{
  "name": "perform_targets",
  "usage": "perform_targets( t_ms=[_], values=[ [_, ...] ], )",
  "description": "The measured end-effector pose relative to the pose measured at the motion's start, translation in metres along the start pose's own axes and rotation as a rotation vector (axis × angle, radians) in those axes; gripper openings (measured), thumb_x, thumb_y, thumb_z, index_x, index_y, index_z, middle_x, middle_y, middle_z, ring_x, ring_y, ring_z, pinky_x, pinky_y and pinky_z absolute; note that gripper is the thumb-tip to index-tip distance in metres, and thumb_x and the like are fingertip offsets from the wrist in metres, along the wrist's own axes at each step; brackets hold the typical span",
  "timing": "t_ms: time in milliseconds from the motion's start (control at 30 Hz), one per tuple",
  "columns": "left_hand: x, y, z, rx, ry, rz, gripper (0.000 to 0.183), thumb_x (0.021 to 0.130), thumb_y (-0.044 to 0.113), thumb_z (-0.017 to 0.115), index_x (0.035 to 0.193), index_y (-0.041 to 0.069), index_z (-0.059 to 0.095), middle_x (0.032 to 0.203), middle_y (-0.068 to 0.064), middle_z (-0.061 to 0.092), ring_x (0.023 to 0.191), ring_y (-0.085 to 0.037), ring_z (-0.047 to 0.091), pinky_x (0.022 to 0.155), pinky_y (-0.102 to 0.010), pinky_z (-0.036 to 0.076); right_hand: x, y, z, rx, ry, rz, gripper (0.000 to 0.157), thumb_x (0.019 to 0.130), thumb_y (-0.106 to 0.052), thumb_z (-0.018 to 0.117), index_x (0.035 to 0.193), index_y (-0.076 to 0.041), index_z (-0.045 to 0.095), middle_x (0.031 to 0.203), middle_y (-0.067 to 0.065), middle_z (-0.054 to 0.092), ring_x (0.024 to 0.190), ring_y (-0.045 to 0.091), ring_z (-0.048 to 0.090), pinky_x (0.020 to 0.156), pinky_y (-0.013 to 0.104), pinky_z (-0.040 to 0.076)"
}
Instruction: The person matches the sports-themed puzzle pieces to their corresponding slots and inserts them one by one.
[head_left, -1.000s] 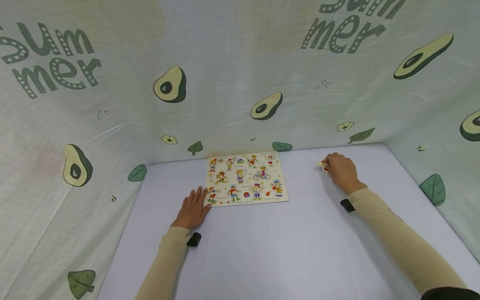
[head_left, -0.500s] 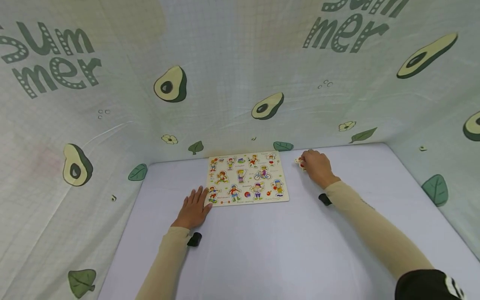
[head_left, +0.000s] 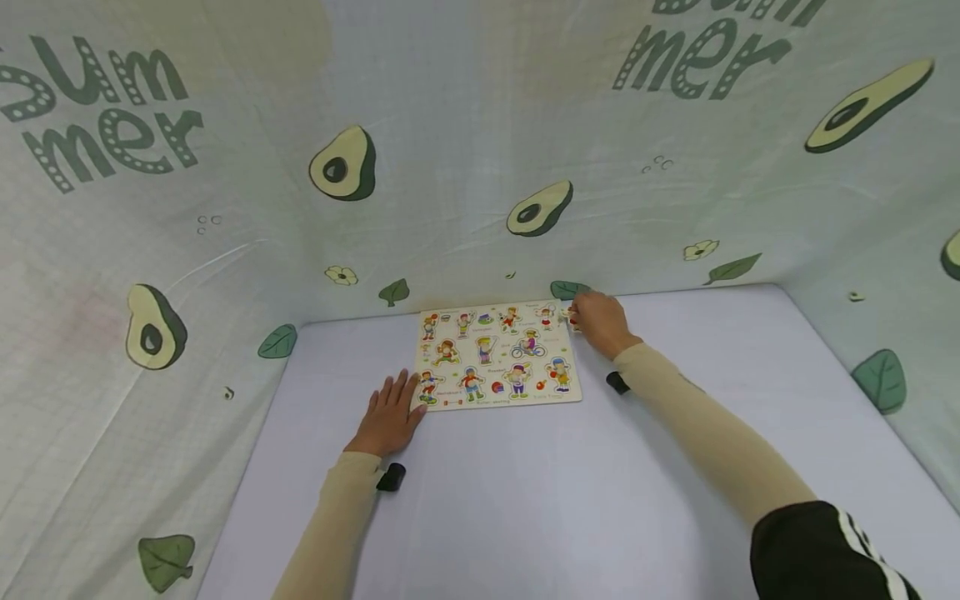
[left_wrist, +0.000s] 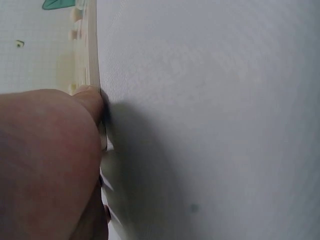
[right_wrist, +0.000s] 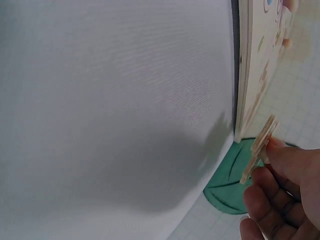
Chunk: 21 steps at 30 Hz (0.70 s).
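Observation:
A flat wooden puzzle board (head_left: 525, 393) with printed children doing sports lies at the back of the table. My left hand (head_left: 386, 417) rests flat with fingers spread at its lower left corner, the thumb touching the board's edge in the left wrist view. At the board's upper right corner my right hand (head_left: 602, 323) pinches a small wooden puzzle piece (right_wrist: 258, 150) between thumb and fingers. In the right wrist view the piece is edge-on, raised off the table beside the board's side, so its printed face is mostly hidden.
The board stands on a white-covered table (head_left: 510, 500). A pale cloth wall (head_left: 442, 233) printed with avocados and leaves rises right behind the board and along both sides.
My right hand has carried the puzzle piece leftward across the table, from well right of the board to its upper right corner. The left hand stays in place.

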<state>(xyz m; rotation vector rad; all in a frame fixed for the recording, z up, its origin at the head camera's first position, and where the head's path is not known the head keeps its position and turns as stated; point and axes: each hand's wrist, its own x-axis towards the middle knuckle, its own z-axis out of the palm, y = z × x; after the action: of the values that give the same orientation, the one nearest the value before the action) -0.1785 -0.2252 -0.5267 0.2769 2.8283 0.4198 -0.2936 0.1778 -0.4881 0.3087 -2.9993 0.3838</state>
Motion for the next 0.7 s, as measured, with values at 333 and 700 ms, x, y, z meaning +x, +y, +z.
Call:
perform_targets(
  t_ms=[333, 700],
  values=[
    [0.001, 0.002, -0.002, 0.027, -0.013, -0.020, 0.068, 0.114, 0.035, 0.046, 0.169, 0.004, 0.020, 0.176, -0.022, 0.011, 0.162, -0.047, 0.007, 0.129, -0.063, 0.008, 0.016, -0.016, 0.010, -0.004, -0.020, -0.034, 0.016, 0.100, -0.010, 0.074, 0.108, 0.004, 0.075, 0.107, 0.020, 0.076, 0.102, 0.037, 0.072, 0.092, 0.052, 0.057],
    [0.001, 0.000, 0.000, 0.028, -0.007, -0.012, 0.067, 0.113, 0.033, 0.047, 0.168, 0.004, 0.022, 0.176, -0.022, 0.012, 0.162, -0.047, 0.007, 0.129, -0.063, 0.007, 0.026, -0.028, 0.019, -0.024, -0.035, -0.077, 0.014, 0.101, -0.009, 0.073, 0.104, 0.004, 0.074, 0.102, 0.017, 0.074, 0.095, 0.033, 0.072, 0.085, 0.046, 0.060]
  ],
)
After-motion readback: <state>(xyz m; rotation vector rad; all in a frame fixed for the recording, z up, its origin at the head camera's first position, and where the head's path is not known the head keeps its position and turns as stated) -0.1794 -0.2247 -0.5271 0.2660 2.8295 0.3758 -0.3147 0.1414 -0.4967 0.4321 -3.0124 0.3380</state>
